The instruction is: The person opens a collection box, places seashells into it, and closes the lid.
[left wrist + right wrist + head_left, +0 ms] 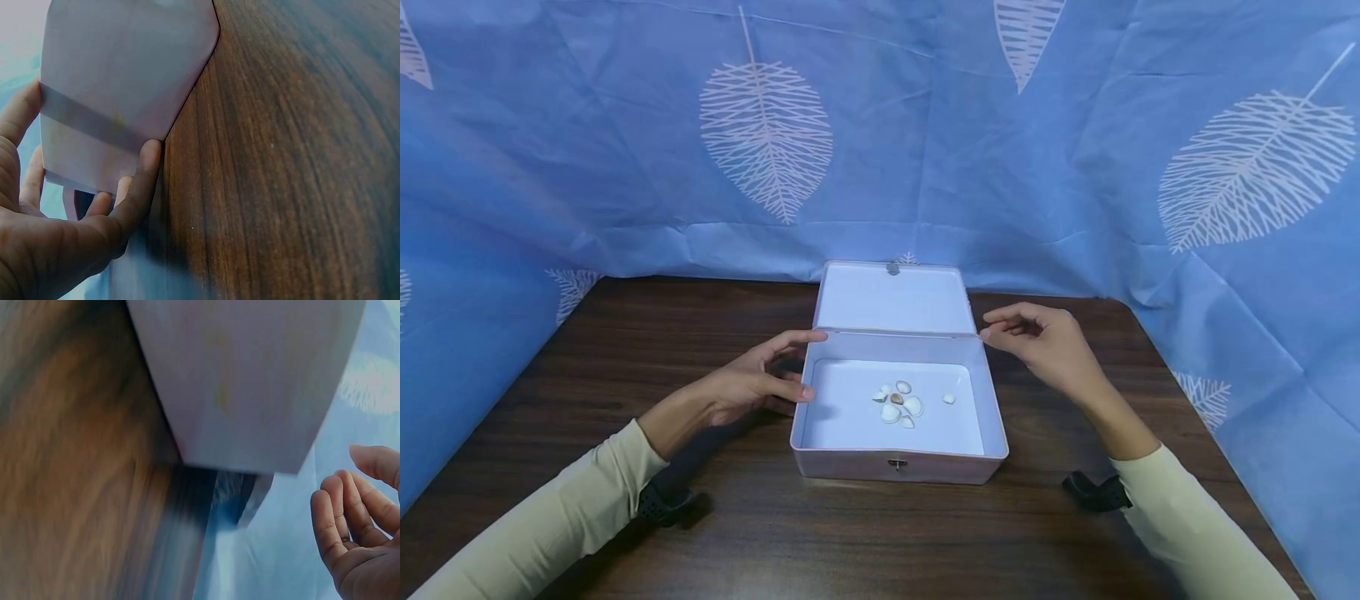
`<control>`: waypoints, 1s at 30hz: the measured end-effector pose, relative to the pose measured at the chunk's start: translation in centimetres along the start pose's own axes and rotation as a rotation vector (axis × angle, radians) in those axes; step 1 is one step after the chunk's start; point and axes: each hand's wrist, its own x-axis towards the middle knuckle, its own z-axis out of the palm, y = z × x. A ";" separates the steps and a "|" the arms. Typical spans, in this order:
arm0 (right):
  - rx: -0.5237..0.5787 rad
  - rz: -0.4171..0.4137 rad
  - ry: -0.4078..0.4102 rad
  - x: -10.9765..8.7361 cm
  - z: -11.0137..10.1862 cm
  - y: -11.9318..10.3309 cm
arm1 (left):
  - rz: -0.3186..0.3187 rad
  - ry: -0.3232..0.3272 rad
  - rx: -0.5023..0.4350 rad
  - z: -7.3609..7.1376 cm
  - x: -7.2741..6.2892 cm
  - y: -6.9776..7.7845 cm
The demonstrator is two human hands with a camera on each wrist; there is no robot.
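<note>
A pale, shallow box [898, 468] stands on the table with its hinged lid [895, 298] tipped back. Several small white seashells [913, 406] and a brown one [897, 399] lie on its white floor, mostly clustered; a lone shell [949, 399] is farther right. My left hand [752, 379] rests against the box's left side, thumb on the rim and index finger at the back corner. In the left wrist view its spread fingers [149, 164] touch the side wall. My right hand [1048, 346], fingers loosely bent, hovers beside the back right corner by the hinge, holding nothing.
The dark wooden table [925, 542] extends around the box. A blue curtain [925, 167] with white leaf prints hangs behind its far edge and along both sides. Black bands with dark devices [1093, 492] are worn at both wrists.
</note>
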 end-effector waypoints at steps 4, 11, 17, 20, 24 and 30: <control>-0.035 0.005 0.041 0.5 -1.2 1.1 | 0.000 0.003 0.003 -0.1 0.0 -0.1; -0.095 0.083 0.076 1.7 -3.9 3.8 | -0.001 0.004 0.003 -0.1 -0.1 -0.1; -0.086 0.154 0.084 3.2 -5.8 6.9 | 0.000 0.004 0.005 -0.2 -0.1 0.0; -0.063 0.172 0.086 4.0 -6.7 8.8 | 0.003 0.004 0.006 -0.2 -0.1 0.1; -0.064 0.192 0.087 4.8 -7.6 10.6 | 0.004 0.003 0.002 -0.1 -0.1 0.1; -0.093 0.260 0.093 5.2 -8.5 12.4 | 0.005 -0.004 -0.002 0.0 0.0 0.1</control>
